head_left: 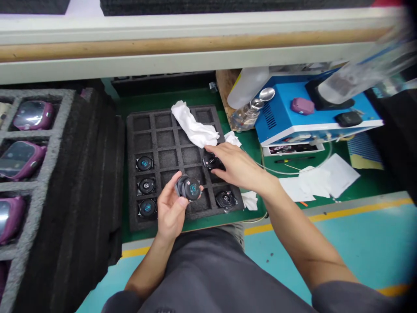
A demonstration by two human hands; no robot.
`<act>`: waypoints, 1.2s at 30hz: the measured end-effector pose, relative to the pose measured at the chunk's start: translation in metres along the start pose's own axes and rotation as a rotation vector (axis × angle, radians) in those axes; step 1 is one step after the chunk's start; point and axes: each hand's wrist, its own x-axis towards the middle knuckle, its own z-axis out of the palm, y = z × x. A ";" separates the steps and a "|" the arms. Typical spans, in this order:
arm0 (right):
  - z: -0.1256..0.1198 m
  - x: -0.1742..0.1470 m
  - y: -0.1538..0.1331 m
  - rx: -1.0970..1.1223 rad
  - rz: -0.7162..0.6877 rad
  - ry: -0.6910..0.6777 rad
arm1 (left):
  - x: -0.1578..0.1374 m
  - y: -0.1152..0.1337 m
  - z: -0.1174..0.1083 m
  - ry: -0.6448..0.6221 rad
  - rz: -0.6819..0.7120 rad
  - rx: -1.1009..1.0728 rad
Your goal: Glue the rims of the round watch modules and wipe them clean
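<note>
My left hand (172, 211) is closed around a round black smartwatch (193, 189) with blue marks on its face, held above the tray. A second dark round part sits right against it; I cannot tell if it is separate. My right hand (236, 167) reaches to another black smartwatch (212, 161) at the right side of the foam tray (129, 143), thumb and fingers around its edges. Three round watches, one of them this upper watch (144, 163), lie in the tray's left column. One more watch (226, 199) rests in the near right corner.
A crumpled white cloth (192, 124) lies across the tray's far part. At the right stand a blue machine (276, 111) and a clear bottle (244, 117). White wipes (306, 182) are on the green bench. Foam trays with purple devices (32, 115) are stacked at left.
</note>
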 end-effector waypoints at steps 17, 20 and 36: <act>-0.006 -0.049 -0.056 0.519 -0.043 0.363 | -0.002 -0.004 0.013 0.047 0.093 0.100; -0.009 -0.052 -0.060 0.487 -0.055 0.368 | -0.004 -0.005 0.015 0.035 0.109 0.111; -0.016 -0.068 -0.071 0.478 -0.100 0.370 | -0.018 -0.003 0.025 0.004 0.117 0.123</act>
